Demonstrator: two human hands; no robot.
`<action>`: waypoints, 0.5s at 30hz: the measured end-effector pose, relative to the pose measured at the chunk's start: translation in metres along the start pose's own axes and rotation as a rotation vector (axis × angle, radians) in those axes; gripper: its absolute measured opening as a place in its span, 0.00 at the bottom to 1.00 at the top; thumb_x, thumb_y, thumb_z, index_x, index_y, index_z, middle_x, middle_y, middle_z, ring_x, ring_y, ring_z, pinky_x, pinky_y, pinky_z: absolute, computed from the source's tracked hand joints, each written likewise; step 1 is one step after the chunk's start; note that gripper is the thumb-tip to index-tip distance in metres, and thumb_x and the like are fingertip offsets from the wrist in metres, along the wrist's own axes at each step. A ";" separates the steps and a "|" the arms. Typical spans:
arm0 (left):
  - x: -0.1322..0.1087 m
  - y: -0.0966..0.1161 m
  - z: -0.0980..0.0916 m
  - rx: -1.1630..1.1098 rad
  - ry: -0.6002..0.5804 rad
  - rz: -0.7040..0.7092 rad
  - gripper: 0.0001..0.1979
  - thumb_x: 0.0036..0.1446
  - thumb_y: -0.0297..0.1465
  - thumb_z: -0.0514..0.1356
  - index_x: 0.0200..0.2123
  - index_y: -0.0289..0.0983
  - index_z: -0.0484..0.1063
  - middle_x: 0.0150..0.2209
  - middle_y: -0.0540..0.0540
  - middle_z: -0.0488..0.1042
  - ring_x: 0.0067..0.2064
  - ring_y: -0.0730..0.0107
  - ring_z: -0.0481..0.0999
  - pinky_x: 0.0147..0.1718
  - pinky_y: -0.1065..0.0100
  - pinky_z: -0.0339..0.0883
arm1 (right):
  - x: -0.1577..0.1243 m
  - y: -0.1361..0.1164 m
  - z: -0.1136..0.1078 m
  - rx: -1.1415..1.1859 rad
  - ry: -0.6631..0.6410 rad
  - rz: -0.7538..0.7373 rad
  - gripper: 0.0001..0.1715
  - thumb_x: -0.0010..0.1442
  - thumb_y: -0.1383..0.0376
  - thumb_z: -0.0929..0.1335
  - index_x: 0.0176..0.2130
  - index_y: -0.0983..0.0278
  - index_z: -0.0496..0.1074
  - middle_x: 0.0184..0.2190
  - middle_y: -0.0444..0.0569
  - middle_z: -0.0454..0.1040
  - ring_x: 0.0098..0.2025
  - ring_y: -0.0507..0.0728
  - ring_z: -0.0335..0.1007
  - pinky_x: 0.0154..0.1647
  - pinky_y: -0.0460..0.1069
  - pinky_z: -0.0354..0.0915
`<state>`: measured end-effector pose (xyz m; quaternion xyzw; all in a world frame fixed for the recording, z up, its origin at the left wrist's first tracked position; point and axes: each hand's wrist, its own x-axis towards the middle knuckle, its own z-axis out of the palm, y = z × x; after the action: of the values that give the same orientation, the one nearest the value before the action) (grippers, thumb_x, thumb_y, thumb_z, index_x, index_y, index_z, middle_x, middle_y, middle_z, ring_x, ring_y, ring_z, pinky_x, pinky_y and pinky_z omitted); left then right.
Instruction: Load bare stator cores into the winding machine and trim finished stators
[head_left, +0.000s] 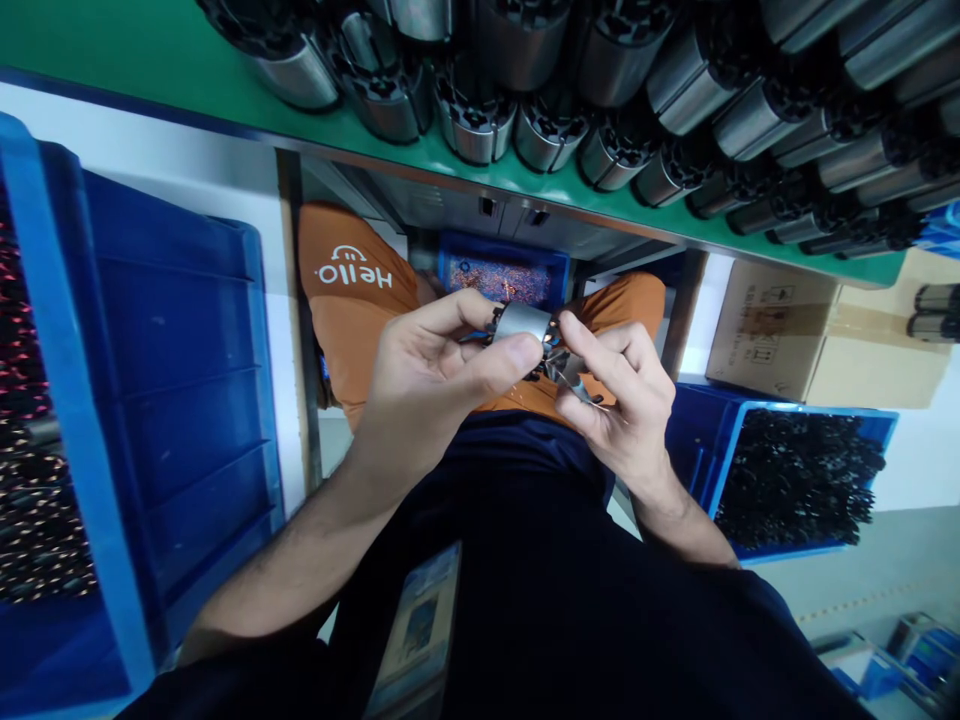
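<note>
My left hand (pixel 431 375) is closed around a small metal cylinder (pixel 523 322), thumb across its front and fingers behind it. My right hand (pixel 619 390) pinches small black and metal parts (pixel 564 368) against the cylinder's right end. Both hands hover over my lap, above dark trousers and an orange garment with "Hello" printed on it (pixel 352 275).
A green-topped bench (pixel 172 70) runs across the top, carrying several metal cylinders (pixel 480 125). A large blue crate (pixel 180 400) stands at the left. A blue bin of black parts (pixel 795 480) sits at the right, beside a cardboard box (pixel 772 330). Another blue bin (pixel 502 275) lies under the bench.
</note>
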<state>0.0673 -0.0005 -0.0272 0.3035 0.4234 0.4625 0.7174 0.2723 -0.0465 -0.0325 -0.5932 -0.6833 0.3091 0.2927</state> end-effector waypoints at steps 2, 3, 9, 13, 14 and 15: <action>0.001 -0.004 0.000 0.020 0.008 0.030 0.16 0.56 0.43 0.78 0.32 0.40 0.78 0.31 0.51 0.73 0.34 0.71 0.76 0.35 0.67 0.76 | 0.002 0.003 0.000 0.026 -0.003 -0.025 0.32 0.69 0.61 0.71 0.70 0.47 0.74 0.44 0.51 0.75 0.42 0.58 0.67 0.47 0.56 0.76; 0.003 -0.008 0.000 0.031 0.026 0.060 0.16 0.57 0.42 0.77 0.32 0.40 0.78 0.32 0.51 0.74 0.34 0.71 0.77 0.35 0.67 0.76 | 0.003 0.004 0.000 0.042 -0.012 -0.043 0.33 0.69 0.62 0.71 0.70 0.47 0.74 0.43 0.50 0.75 0.41 0.57 0.67 0.46 0.55 0.76; 0.012 -0.030 -0.018 0.027 0.225 0.227 0.13 0.62 0.38 0.74 0.34 0.39 0.76 0.37 0.49 0.81 0.40 0.66 0.85 0.42 0.64 0.81 | 0.016 0.020 0.009 0.107 -0.238 0.086 0.42 0.68 0.63 0.70 0.77 0.57 0.62 0.56 0.52 0.78 0.46 0.57 0.75 0.55 0.55 0.75; -0.014 -0.004 -0.077 0.158 0.328 0.271 0.15 0.60 0.43 0.75 0.39 0.40 0.78 0.42 0.47 0.83 0.43 0.64 0.85 0.52 0.58 0.81 | 0.016 0.038 0.015 -0.019 -0.303 0.159 0.61 0.62 0.57 0.73 0.82 0.61 0.44 0.66 0.62 0.71 0.57 0.65 0.76 0.63 0.64 0.72; -0.026 0.009 -0.097 0.232 0.383 0.324 0.16 0.59 0.43 0.76 0.40 0.40 0.79 0.42 0.48 0.83 0.43 0.64 0.85 0.52 0.57 0.81 | 0.015 0.043 0.016 -0.067 -0.315 0.165 0.64 0.61 0.54 0.74 0.82 0.60 0.43 0.68 0.63 0.70 0.60 0.68 0.75 0.64 0.66 0.71; -0.040 0.022 -0.119 0.332 0.453 0.390 0.15 0.58 0.43 0.76 0.40 0.41 0.79 0.41 0.49 0.83 0.42 0.64 0.85 0.52 0.56 0.82 | 0.015 0.047 0.018 -0.119 -0.340 0.187 0.65 0.61 0.53 0.74 0.83 0.59 0.42 0.69 0.64 0.68 0.62 0.70 0.75 0.65 0.68 0.70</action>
<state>-0.0563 -0.0237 -0.0501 0.3811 0.5756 0.5713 0.4439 0.2867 -0.0282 -0.0798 -0.6096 -0.6820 0.3897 0.1073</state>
